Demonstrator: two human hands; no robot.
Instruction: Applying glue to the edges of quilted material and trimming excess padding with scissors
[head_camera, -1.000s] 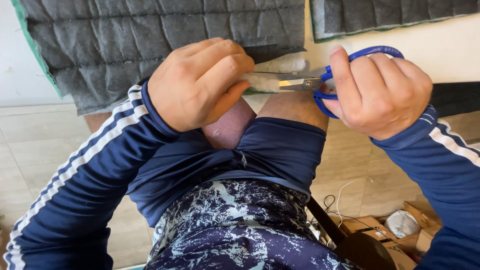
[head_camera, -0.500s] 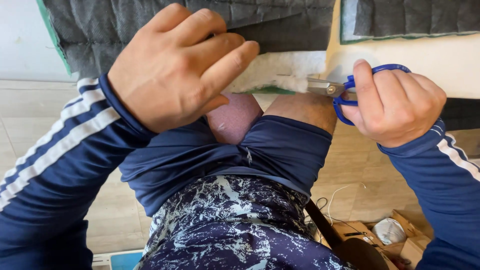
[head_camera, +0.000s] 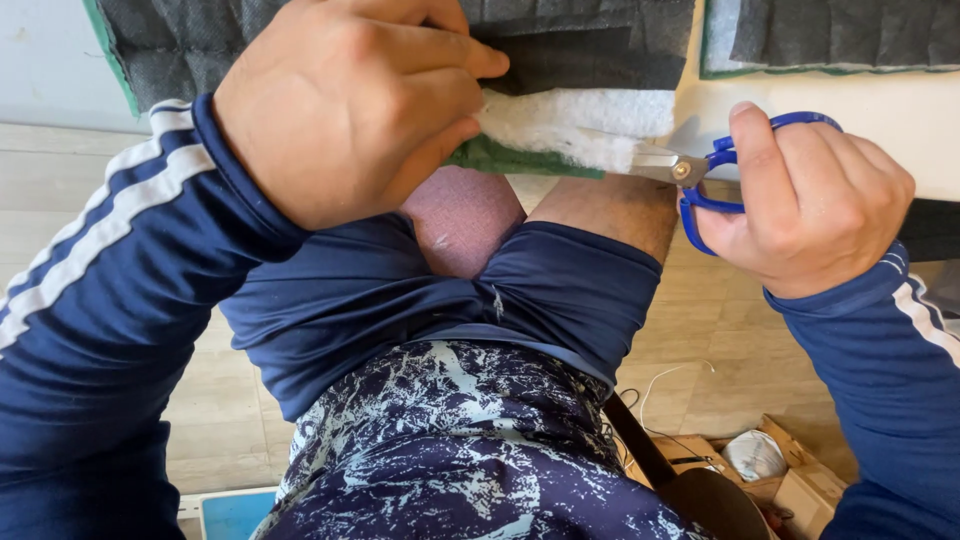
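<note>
Step in hand, by my read: cutting the padded sheet, mid-cut. Left hand is clenched on the near edge of the grey quilted padding sheet, fingers curled over top, thumb under, lifting the edge so the white batting layer and green backing edge show just right of the grip. Right hand grasps the blue-handled scissors, thumb through the upper loop, fingers through and around the lower. Blades point left toward the left-hand grip, tip touching or just into the white batting; whether the blades stand apart or closed, cannot tell, the batting hides the tips.

Sheet location: on the white tabletop, its near edge overhanging the lap, between the two hands.

Next move, judged: needs the left grip to hold the edge taut and the fingers kept out of the blade line, since the fingertips sit near the scissor tip. Blades must bite through all layers: grey face, white fill, green backing.

Counts: scissors one; grey padding pieces two, the second piece up and right of the scissor hand; hands two; cardboard boxes on the floor below right hand, at least one, exact count unclear.
</note>
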